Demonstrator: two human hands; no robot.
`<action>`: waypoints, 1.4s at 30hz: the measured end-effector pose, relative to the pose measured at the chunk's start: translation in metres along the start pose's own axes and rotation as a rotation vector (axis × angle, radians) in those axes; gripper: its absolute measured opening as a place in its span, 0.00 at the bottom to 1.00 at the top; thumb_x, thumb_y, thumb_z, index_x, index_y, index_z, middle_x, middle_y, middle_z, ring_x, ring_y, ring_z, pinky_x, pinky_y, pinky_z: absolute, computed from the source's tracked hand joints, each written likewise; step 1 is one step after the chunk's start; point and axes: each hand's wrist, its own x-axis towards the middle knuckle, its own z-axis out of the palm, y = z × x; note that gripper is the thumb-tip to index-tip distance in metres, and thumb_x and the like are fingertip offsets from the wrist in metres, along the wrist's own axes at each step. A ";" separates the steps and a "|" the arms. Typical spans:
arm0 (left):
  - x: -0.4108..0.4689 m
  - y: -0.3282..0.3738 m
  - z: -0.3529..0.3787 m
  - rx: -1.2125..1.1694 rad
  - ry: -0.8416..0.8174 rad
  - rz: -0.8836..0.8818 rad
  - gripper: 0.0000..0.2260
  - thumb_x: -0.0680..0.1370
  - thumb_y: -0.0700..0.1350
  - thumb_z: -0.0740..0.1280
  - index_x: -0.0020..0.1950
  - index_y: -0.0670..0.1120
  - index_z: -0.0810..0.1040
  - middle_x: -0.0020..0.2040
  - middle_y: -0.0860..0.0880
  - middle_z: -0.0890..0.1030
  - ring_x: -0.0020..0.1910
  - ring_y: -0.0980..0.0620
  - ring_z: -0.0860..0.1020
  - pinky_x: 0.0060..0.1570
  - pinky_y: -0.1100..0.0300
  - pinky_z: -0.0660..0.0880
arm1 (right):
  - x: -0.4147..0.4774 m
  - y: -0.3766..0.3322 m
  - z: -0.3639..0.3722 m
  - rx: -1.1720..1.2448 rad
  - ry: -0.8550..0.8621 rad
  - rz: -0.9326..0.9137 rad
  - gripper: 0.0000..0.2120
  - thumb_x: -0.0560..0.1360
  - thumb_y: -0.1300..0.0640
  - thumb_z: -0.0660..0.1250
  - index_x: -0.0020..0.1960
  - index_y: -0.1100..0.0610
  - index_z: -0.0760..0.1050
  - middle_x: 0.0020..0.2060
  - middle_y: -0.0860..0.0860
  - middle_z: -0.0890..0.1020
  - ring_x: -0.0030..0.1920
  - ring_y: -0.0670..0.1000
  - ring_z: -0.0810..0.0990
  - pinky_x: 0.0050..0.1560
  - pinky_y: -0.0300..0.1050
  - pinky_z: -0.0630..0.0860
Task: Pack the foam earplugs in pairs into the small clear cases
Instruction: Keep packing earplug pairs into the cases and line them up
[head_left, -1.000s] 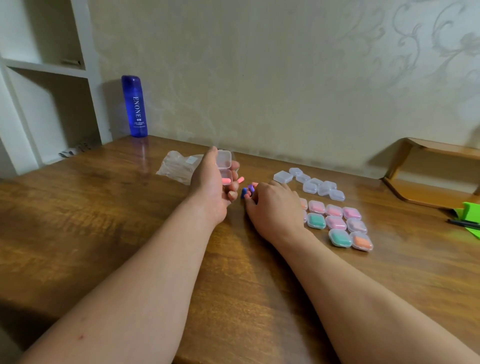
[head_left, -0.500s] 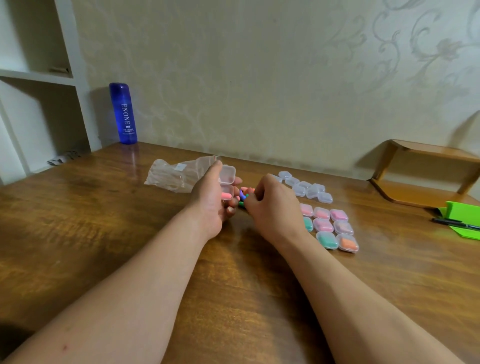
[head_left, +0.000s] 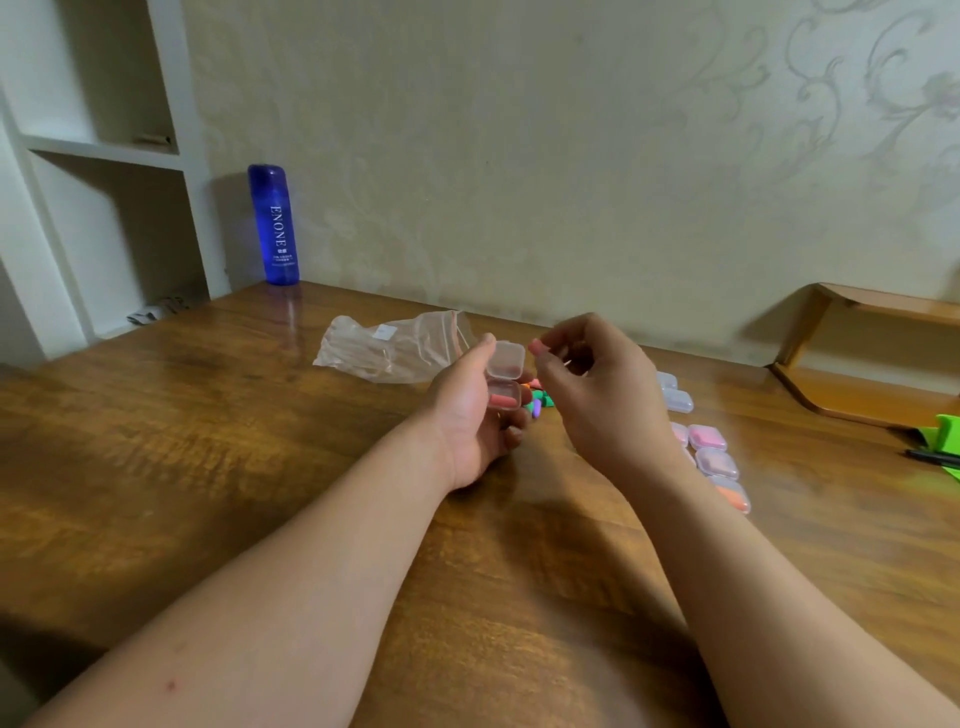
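At the far left a blue bottle (head_left: 274, 224) is standing upright against the wall on the wooden table (head_left: 208, 441). A crumpled clear zip bag (head_left: 395, 348) is lying further right. The left hand (head_left: 467, 421) is cradling an open clear case (head_left: 505, 375), with its fingers curling under the case and its thumb lying along the lid's edge; a pink earplug (head_left: 504, 400) is lying in the lower half. Just right of the lid, the right hand (head_left: 602, 400) is pinching a second pink earplug (head_left: 535, 346) between thumb and fingertip, with the other fingers curling loosely. Loose earplugs (head_left: 539, 402), seemingly green, purple and orange, are peeking out on the table between the hands. Beyond the right wrist, empty cases (head_left: 678, 397) are sitting near the wall, and filled cases (head_left: 714, 460) are sitting closer in.
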 end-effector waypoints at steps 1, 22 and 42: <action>0.000 0.001 -0.001 -0.002 -0.003 0.006 0.26 0.85 0.65 0.61 0.66 0.45 0.82 0.38 0.46 0.81 0.30 0.51 0.77 0.27 0.58 0.70 | -0.001 -0.003 0.002 -0.017 -0.035 -0.027 0.02 0.81 0.54 0.73 0.50 0.50 0.81 0.40 0.44 0.83 0.41 0.45 0.80 0.38 0.38 0.74; 0.003 -0.002 -0.010 -0.012 -0.089 -0.004 0.29 0.85 0.66 0.59 0.70 0.44 0.81 0.33 0.49 0.78 0.31 0.52 0.74 0.37 0.54 0.69 | -0.006 0.005 0.017 -0.215 -0.182 -0.089 0.05 0.80 0.50 0.73 0.54 0.46 0.87 0.47 0.44 0.78 0.50 0.47 0.78 0.51 0.52 0.79; -0.008 0.004 -0.004 0.003 -0.085 -0.019 0.31 0.84 0.70 0.57 0.65 0.44 0.80 0.36 0.47 0.76 0.32 0.50 0.74 0.30 0.58 0.69 | 0.002 -0.003 -0.009 0.076 -0.273 0.041 0.17 0.88 0.47 0.59 0.62 0.49 0.86 0.54 0.42 0.87 0.56 0.36 0.81 0.50 0.29 0.74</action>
